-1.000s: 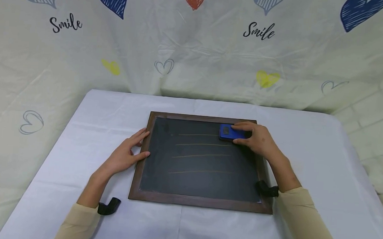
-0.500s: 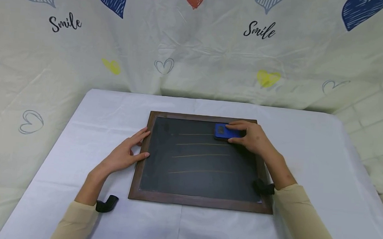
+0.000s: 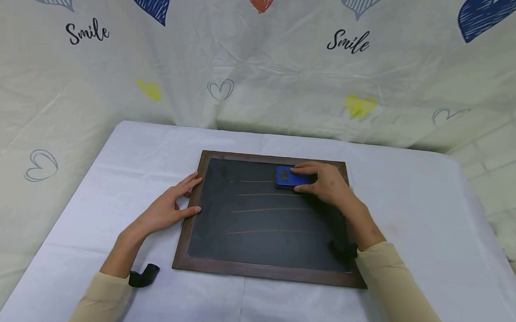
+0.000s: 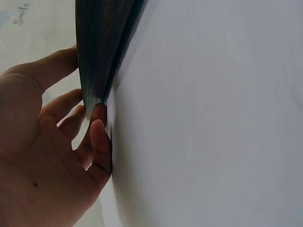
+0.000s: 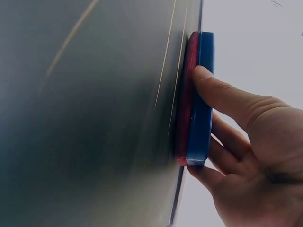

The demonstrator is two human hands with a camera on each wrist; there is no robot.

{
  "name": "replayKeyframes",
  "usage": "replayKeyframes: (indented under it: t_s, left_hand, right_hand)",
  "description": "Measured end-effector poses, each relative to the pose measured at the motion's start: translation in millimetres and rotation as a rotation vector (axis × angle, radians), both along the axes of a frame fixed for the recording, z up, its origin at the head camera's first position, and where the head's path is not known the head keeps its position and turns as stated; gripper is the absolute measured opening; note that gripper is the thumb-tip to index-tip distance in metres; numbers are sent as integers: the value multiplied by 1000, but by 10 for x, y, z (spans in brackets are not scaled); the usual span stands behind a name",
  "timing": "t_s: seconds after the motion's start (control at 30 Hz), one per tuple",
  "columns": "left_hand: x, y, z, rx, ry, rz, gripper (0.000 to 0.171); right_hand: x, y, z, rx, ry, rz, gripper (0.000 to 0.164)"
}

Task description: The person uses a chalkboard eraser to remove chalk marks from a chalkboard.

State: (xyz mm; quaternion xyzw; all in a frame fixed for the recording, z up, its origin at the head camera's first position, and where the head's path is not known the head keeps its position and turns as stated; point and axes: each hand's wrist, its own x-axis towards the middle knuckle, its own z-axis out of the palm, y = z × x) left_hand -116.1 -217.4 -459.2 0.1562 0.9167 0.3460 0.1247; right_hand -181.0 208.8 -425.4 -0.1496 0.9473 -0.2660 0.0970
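Observation:
A small blackboard [image 3: 253,248] in a brown wooden frame lies flat, with several thin yellowish chalk lines across its dark surface. My right hand [image 3: 329,184] grips a blue board eraser [image 3: 285,177] between thumb and fingers, near the board's top edge. In the right wrist view, the eraser's reddish felt [image 5: 185,109] faces the board, over the right part of the top line. My left hand [image 3: 168,210] rests its thumb and fingertips on the left side of the frame. Up close in the left wrist view, the fingers touch the wooden frame [image 4: 102,42] at its edge.
A white cloth [image 3: 206,304] covers the table under the board. Behind it hangs a pale backdrop [image 3: 281,50] printed with hearts and words. Black wrist mounts [image 3: 144,275] are worn by the beige sleeves [image 3: 106,299].
My right hand has slid the eraser left along the top chalk line, and less of that line shows. My left hand has stayed on the frame.

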Motion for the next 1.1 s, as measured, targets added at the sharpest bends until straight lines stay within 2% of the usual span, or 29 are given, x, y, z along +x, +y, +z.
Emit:
replayKeyframes:
  t_s: [0.6,1.1]
  left_hand:
    - [6,5,31,15,-27,17,80]
    - [3,2,27,34,-40,24,80]
  right_hand:
    - [-81,-378,9,-54,-37,63,54]
    - [-114,-715,21,-54,-57,93,51]
